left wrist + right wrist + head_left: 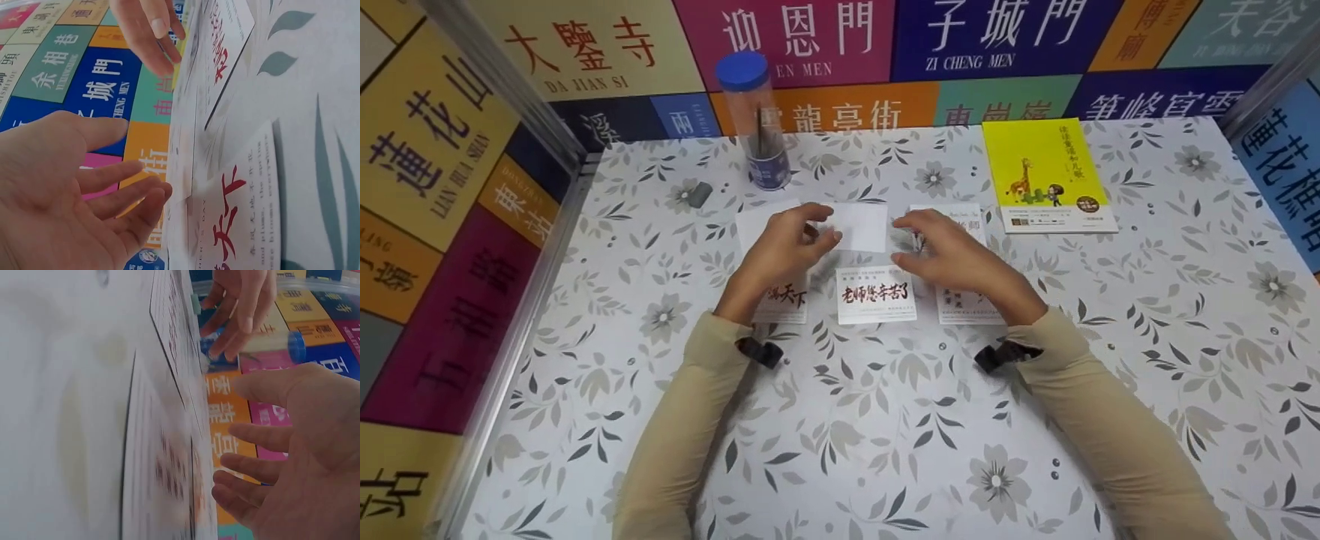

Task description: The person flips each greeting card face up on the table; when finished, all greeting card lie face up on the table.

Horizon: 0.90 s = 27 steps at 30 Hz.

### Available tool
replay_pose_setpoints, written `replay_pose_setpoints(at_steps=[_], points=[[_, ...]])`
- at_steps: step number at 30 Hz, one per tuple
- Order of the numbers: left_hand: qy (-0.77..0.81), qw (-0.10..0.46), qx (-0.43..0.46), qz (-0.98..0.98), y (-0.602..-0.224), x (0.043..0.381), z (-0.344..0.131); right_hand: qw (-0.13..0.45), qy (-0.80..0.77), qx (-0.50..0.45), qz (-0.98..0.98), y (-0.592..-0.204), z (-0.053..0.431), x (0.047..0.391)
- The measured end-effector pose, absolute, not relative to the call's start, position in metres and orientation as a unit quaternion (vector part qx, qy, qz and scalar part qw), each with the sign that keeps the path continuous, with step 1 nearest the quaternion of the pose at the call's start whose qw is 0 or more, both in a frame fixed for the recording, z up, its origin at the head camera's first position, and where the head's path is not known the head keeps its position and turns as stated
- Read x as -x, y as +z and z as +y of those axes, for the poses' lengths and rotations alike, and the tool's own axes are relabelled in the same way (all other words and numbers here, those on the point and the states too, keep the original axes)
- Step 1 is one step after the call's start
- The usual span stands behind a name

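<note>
Both hands hover over several white cards laid out in two rows on the table. My left hand point(781, 253) is over the left cards, fingers loosely bent and apart from the thumb, holding nothing. Close by is a plain white card point(864, 227) in the back row. Opposite, my right hand point(949, 253) partly covers a back-row card point(966, 217) and a front-row card point(960, 311), its fingers spread and empty in the right wrist view. Between the wrists lies a card with dark red writing point(877, 295). Another red-lettered card point(242, 225) sits beneath my left hand.
A clear tube with a blue lid point(754, 120) stands at the back left, thin dark items inside. Near it lies a small grey block point(700, 195). The yellow book point(1048, 176) rests at the back right. Lettered panels point(802, 37) border the flower-patterned table point(840, 435).
</note>
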<state>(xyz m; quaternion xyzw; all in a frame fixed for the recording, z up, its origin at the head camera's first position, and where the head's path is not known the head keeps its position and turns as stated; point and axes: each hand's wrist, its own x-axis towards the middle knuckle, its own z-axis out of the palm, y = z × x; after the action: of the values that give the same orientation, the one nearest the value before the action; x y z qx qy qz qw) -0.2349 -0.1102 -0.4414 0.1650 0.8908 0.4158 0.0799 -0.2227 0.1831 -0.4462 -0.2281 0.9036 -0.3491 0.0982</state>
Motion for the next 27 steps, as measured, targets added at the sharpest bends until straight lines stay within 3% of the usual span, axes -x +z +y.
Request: replay_pose_setpoints(at_steps=[6, 13, 27], points=[[0.398, 0.101, -0.127, 0.903, -0.446, 0.236, -0.106, 0.117, -0.315, 0.243, 0.910, -0.447, 0.158, 0.229], [0.375, 0.087, -0.090, 0.919, -0.447, 0.232, -0.104, 0.151, -0.298, 0.251, 0.909, -0.451, 0.160, 0.228], [0.417, 0.079, -0.083, 0.902, -0.454, 0.232, -0.106, 0.139, -0.307, 0.249, 0.908, -0.456, 0.157, 0.229]])
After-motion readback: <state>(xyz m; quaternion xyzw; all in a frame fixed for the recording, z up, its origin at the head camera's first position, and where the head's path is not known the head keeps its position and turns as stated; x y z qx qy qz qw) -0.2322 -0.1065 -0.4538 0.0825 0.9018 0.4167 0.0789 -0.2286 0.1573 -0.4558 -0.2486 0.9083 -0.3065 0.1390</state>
